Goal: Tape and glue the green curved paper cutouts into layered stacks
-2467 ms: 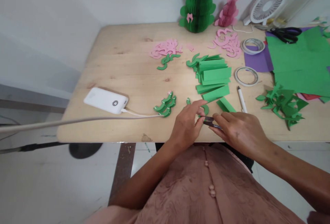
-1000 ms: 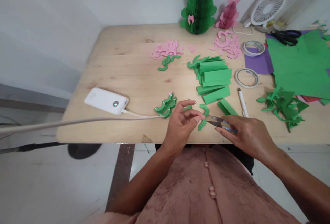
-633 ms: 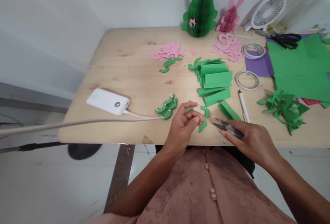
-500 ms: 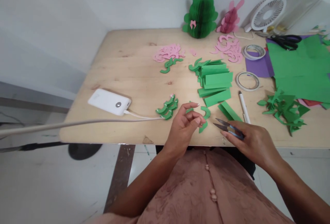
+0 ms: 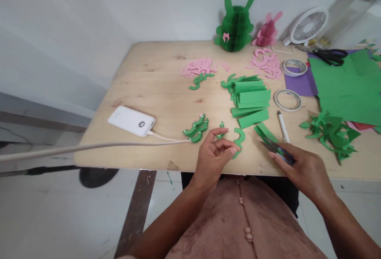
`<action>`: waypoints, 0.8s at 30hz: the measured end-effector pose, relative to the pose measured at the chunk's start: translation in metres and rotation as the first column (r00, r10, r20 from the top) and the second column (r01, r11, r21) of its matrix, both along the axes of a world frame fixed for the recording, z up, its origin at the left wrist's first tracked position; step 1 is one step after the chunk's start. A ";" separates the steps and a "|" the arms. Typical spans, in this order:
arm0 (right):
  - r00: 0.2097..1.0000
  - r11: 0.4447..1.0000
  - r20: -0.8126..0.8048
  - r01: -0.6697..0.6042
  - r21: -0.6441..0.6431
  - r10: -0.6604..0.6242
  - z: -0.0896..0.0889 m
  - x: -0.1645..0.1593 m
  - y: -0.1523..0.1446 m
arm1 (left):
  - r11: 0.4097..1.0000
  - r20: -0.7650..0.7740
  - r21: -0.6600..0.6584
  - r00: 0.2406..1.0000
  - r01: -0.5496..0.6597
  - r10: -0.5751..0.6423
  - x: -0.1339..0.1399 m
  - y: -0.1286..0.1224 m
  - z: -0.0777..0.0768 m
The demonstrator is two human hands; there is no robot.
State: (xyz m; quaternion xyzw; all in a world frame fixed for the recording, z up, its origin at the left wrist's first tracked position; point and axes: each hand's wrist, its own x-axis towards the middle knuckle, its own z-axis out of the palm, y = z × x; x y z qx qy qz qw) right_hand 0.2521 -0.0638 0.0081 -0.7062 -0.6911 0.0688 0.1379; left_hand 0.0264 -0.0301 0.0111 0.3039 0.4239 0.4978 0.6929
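Observation:
My left hand [image 5: 212, 157] is closed in a pinch of thumb and fingers over a green curved paper piece [image 5: 239, 135]. What the fingertips hold, if anything, is too small to make out. My right hand [image 5: 308, 167] is wrapped round a pair of thread snips [image 5: 279, 151], whose dark blades point left towards the curved piece. A folded green paper strip [image 5: 266, 132] lies just beyond the blades. Left of my left hand are a small green piece [image 5: 220, 129] and a stack of green curved pieces [image 5: 196, 131] with pale strips on them.
A white power bank [image 5: 131, 121] and its cable [image 5: 98, 146] lie on the left. Green strips [image 5: 253, 97], pink cut-outs [image 5: 198, 67], tape rolls [image 5: 287, 100] and a pen [image 5: 283, 126] are farther in. Paper rabbits [image 5: 235, 28], a fan [image 5: 309, 26] and scissors [image 5: 330, 56] stand or lie behind.
The view has tilted up slightly. My right hand with the snips has drawn a little to the right, away from the left hand. The left pinch has shifted slightly right over the curved piece.

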 end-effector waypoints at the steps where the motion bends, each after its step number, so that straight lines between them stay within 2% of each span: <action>1: 1.000 1.000 0.015 0.018 0.021 -0.018 -0.001 0.003 0.001 | 1.000 -0.004 0.001 1.000 0.000 0.000 0.000 -0.001 -0.001; 10: 0.984 0.983 0.113 0.125 0.138 -0.141 -0.010 0.028 0.009 | 0.999 -0.036 -0.024 0.999 -0.027 0.026 -0.007 -0.007 -0.008; 13: 0.978 0.978 0.126 0.149 0.143 -0.167 -0.015 0.033 0.012 | 0.999 -0.047 -0.033 0.998 -0.041 0.039 -0.008 -0.006 -0.008; 24: 0.935 0.953 0.201 0.270 0.138 -0.293 -0.029 0.043 0.017 | 0.996 -0.037 -0.087 0.999 0.033 -0.036 -0.005 -0.003 -0.004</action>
